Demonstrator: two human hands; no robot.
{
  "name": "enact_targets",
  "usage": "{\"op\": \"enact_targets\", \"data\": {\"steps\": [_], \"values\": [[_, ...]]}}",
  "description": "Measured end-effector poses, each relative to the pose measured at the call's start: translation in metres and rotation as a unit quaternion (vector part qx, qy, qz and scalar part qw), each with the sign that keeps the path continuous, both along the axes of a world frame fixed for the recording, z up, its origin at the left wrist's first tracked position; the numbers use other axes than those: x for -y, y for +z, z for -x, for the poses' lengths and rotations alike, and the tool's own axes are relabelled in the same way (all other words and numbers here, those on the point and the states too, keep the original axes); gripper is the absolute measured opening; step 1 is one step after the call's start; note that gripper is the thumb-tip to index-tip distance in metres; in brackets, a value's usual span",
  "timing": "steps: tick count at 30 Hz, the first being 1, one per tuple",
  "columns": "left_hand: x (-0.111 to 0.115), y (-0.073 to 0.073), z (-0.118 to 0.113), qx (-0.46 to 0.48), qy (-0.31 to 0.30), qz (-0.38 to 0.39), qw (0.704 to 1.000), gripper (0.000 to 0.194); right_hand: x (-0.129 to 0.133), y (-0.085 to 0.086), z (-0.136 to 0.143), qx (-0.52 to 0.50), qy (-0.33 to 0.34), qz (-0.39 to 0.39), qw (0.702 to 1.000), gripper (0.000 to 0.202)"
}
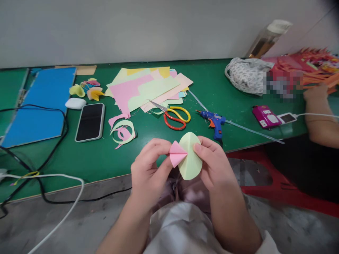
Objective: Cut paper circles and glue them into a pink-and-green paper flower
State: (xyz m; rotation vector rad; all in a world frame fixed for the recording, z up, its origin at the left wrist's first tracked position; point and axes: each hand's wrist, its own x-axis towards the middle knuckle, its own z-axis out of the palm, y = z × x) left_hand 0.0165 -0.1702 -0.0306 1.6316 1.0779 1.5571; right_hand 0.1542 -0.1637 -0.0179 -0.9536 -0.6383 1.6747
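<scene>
Between thumb and fingers my left hand [152, 164] pinches a folded pink paper piece [178, 153], its pointed end toward the right. My right hand [213, 158] holds a round light green paper [190, 158] with a crease down its middle, thumb on its front. The pink tip meets or overlaps the green paper near the crease. Beyond my hands lie red and yellow scissors [176, 116], partly open, and a blue glue gun [215, 121] with a long glue stick. Curled green and pink paper offcuts [123, 132] rest left of the scissors.
Coloured paper sheets [145, 88] are piled at the back. A phone [90, 122], white case [75, 103], paper petals [92, 91] and blue board [39, 106] lie left, with cables [65, 123]. At right are a magenta device [266, 116], cloth bag [247, 76] and another person's arm [321, 116].
</scene>
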Motion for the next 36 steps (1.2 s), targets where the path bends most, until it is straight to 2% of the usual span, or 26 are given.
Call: {"op": "enact_targets", "data": {"steps": [19,36], "values": [[-0.0024,-0.0024,-0.0063,0.037,0.018,0.002,0.999,0.017,-0.0021,-0.0014,-0.0006,-0.007,0.015,-0.006,1.0,0.018],[-0.004,-0.0069,-0.0022,0.026,-0.012,-0.008,1.0,0.021,-0.001,-0.0019,-0.0013,-0.012,0.012,0.001,1.0,0.014]]}}
